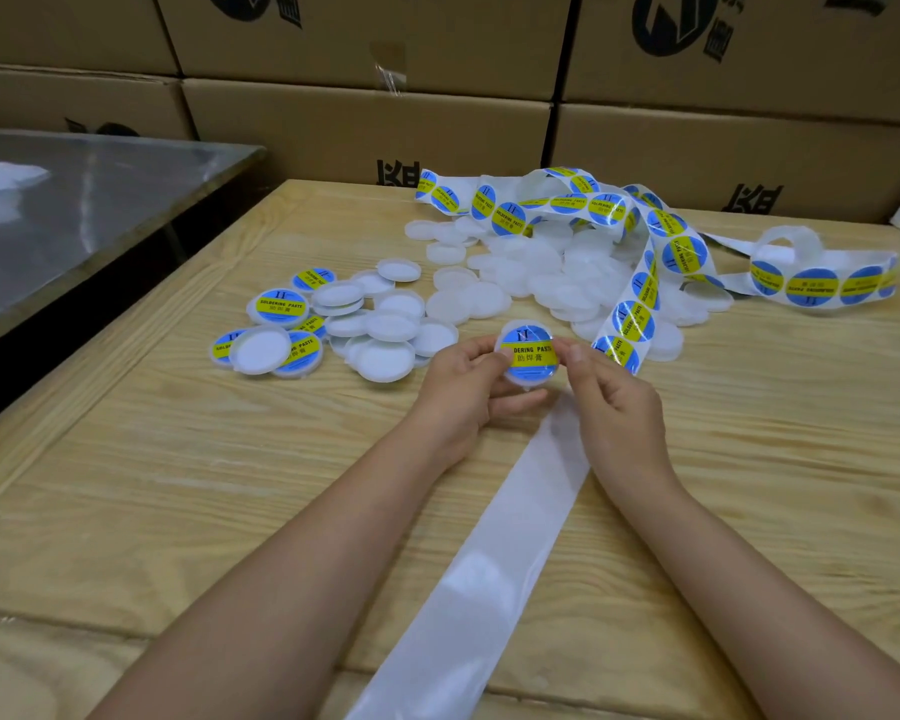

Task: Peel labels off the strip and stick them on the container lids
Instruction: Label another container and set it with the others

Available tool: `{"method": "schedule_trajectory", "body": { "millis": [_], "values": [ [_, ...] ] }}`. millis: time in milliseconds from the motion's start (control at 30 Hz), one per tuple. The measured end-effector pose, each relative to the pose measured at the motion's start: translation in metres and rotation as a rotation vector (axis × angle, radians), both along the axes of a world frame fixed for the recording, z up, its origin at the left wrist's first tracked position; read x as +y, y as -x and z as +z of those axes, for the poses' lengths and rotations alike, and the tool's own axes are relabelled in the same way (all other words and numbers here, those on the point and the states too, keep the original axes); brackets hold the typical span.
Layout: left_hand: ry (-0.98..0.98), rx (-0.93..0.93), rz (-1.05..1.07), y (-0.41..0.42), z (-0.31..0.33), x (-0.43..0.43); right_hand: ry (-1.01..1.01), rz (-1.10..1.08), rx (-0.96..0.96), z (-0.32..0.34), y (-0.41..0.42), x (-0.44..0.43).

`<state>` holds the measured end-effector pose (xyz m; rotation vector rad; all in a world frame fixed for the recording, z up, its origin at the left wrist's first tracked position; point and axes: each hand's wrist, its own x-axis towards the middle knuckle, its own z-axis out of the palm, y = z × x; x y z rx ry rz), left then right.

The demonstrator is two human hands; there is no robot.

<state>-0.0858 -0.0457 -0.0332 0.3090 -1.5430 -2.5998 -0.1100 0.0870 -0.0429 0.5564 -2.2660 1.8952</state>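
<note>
A round white lid (528, 379) carrying a blue and yellow "soldering paste" label (530, 353) is held above the wooden table (178, 459). My left hand (468, 387) grips the lid from the left, thumb at the label's edge. My right hand (611, 402) pinches the lid's right side. The label strip (635, 314) runs from under my right hand up to a tangled loop at the back. Its bare white backing (489, 553) trails toward me between my forearms.
A heap of plain white lids (541, 272) lies behind my hands. A smaller pile of labelled lids (281, 324) sits to the left. Cardboard boxes (365, 122) wall off the back. A metal table (74, 200) stands at the far left.
</note>
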Motion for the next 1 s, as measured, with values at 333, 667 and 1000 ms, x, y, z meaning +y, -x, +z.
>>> {"method": "schedule_trajectory", "body": {
  "millis": [333, 667, 1000],
  "values": [
    [0.047, 0.037, -0.071, -0.002, -0.001, 0.004, 0.194, -0.094, -0.023, 0.000, 0.003, 0.002],
    [0.117, 0.086, -0.215, -0.006, -0.003, 0.008, 0.115, -0.216, 0.005, 0.000, 0.010, 0.004],
    [0.036, 0.129, -0.199, -0.005, -0.005, 0.011, 0.022, -0.108, -0.025, -0.003, 0.006, -0.002]
  ]
}}
